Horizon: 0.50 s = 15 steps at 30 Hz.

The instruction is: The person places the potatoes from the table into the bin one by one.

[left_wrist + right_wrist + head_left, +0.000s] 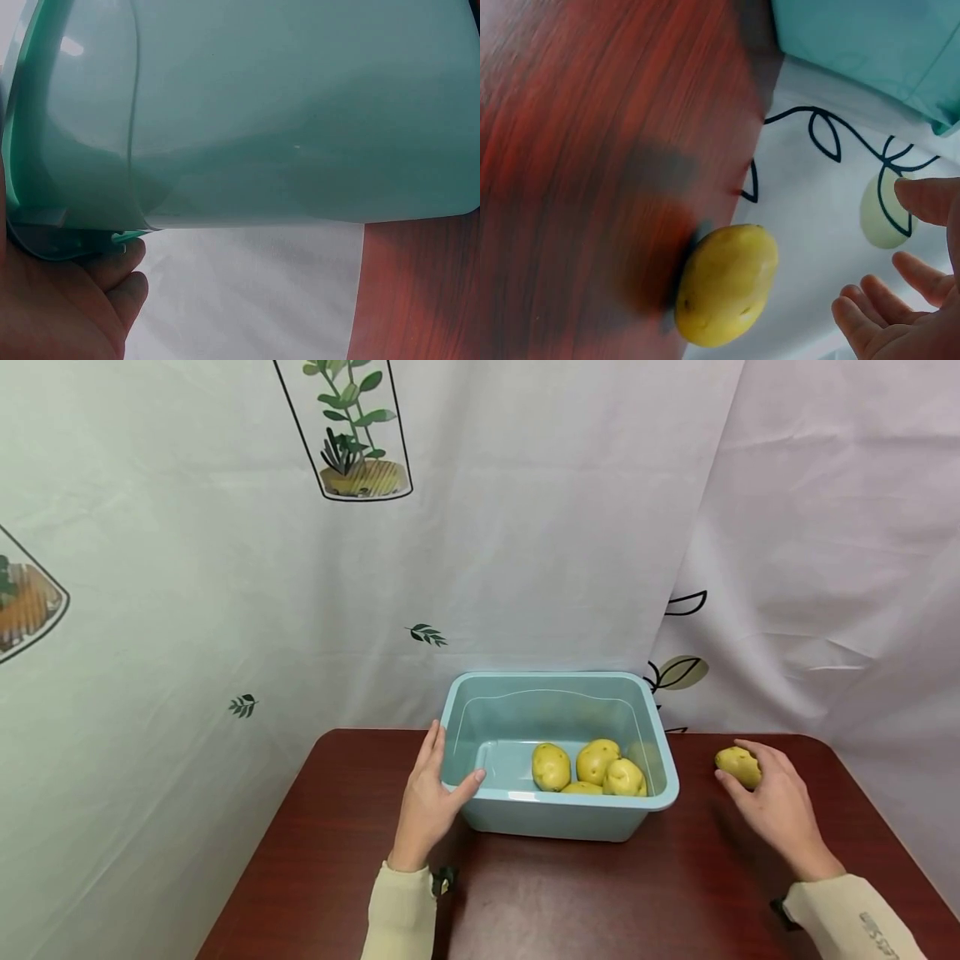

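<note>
My left hand holds the front left corner of a light blue plastic bin. Its thumb lies over the front rim, and its other fingers run along the left side. In the left wrist view, fingertips show beside the bin's rim, against the large blue wall. Inside the bin, several yellow potatoes are gathered toward the right. Over the table's right side, my right hand is spread around a single potato. The right wrist view shows space between that potato and the fingers.
The bin stands on a dark reddish wooden table, close to its back edge. Behind it hangs a pale cloth printed with plants, which also covers the sides.
</note>
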### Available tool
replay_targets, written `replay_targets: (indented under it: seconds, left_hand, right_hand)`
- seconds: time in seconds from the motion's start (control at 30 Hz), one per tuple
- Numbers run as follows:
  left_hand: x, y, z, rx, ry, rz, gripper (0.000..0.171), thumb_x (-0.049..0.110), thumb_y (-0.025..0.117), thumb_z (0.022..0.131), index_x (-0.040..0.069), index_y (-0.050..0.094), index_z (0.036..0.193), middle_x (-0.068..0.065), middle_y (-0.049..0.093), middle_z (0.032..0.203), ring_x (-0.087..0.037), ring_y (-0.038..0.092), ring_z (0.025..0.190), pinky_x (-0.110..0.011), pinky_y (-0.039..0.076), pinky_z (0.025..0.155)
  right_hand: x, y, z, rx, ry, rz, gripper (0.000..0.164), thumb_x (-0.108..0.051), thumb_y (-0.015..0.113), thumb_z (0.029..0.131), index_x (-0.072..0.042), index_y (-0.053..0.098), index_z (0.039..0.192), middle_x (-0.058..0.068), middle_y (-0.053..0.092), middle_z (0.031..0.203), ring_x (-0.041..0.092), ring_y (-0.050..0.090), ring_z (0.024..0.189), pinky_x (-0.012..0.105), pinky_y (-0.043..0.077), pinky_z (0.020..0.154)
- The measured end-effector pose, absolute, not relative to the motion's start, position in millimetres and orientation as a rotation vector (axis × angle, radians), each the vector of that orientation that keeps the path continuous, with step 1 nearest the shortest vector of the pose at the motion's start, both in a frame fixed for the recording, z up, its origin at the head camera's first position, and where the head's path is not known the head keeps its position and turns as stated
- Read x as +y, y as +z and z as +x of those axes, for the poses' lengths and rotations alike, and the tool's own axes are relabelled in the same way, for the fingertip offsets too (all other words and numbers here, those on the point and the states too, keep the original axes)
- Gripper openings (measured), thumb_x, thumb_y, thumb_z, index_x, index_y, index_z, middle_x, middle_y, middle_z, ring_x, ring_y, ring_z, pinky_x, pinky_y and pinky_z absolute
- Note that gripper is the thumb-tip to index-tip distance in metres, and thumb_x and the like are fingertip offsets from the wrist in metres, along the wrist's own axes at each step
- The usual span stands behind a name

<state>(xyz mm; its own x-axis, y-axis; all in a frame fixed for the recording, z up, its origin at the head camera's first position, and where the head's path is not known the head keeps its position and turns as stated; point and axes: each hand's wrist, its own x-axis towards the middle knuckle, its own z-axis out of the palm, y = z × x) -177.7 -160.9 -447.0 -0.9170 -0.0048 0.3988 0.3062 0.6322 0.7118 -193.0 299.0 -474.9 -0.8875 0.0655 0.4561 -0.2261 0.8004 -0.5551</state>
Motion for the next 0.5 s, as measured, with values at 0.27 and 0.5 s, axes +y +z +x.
replay_targets:
  seconds: [0.27, 0.5]
  left_hand:
    - [-160, -448, -178, -2.491, -1.190, -0.240, 0.093, 0.054, 0.070, 0.090, 0.004, 0.029, 0.158, 0.007, 0.018, 0.166, -0.020, 0.028, 0.149, -0.055, 0.035, 0.111]
    - [-160, -448, -177, -2.484, -1.183, -0.247, 0.093, 0.054, 0.070, 0.090, 0.004, 0.030, 0.157, 0.005, 0.019, 0.165, -0.021, 0.030, 0.148, -0.055, 0.036, 0.110]
  right_hand:
    - [308, -482, -197, -2.549, 0.837, 0.097, 0.051, -0.009, 0.074, 0.088, 0.009, 0.053, 0.131, 0.035, 0.048, 0.129, 0.049, 0.047, 0.107, 0.062, 0.037, 0.082]
    - [314, -489, -202, -2.566, 0.854, 0.073, 0.052, -0.010, 0.073, 0.089, 0.012, 0.053, 0.131, 0.039, 0.047, 0.128, 0.051, 0.045, 0.111, 0.064, 0.036, 0.085]
